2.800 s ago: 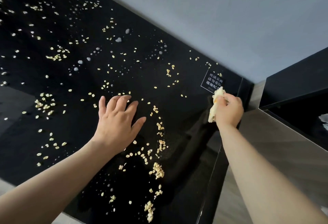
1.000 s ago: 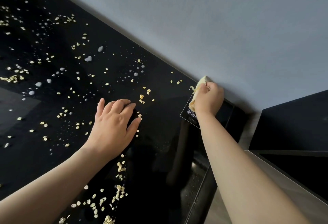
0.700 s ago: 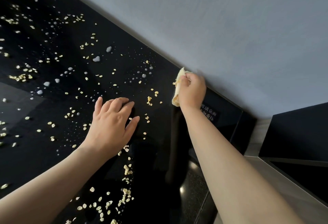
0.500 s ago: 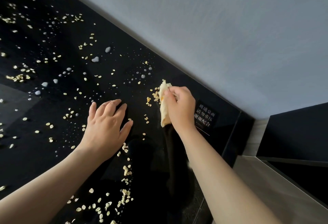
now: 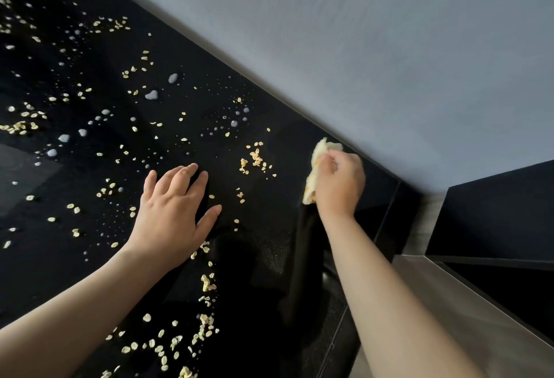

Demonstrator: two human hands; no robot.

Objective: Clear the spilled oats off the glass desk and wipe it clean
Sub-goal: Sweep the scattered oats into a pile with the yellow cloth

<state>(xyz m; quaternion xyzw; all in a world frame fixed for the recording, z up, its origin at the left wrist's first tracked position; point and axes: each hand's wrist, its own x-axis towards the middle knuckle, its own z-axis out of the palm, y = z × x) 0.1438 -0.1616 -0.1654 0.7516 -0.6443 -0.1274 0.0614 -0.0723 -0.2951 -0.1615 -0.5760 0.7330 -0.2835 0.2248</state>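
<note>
- Desk: black glass, glossy. Its far edge butts against the grey wall and runs diagonally from upper left down to the right.
- The desk's right edge shows as a thin line running from the back corner down toward the bottom of the frame. Beyond it lie a grey ledge and a dark cabinet.
- Left hand: palm down and flat on the glass, fingers straight and slightly spread, holding nothing. It sits well in from both edges.
- Right hand: fingers curled tight round a bunched pale yellow cloth. The cloth sticks out past the fingers on the left side of the fist and touches the glass.
- The cloth's top end lies just short of the far edge by the wall. The back right corner is near, to the hand's right.
- Oats: a small cluster lies between the two hands, just left of the cloth and apart from it.
- A second band of oats runs from beside the left wrist down to the bottom of the frame, between the forearms.
- Thin scatter covers the glass left of the left hand, out to the left and upper-left borders.
- Drops of liquid are mixed with the oats above the left hand; the smaller beads are too fine to count.
- Room: the hands are apart, with open glass between them. The right forearm lies over dark glass that shows its reflection, near the right edge.
</note>
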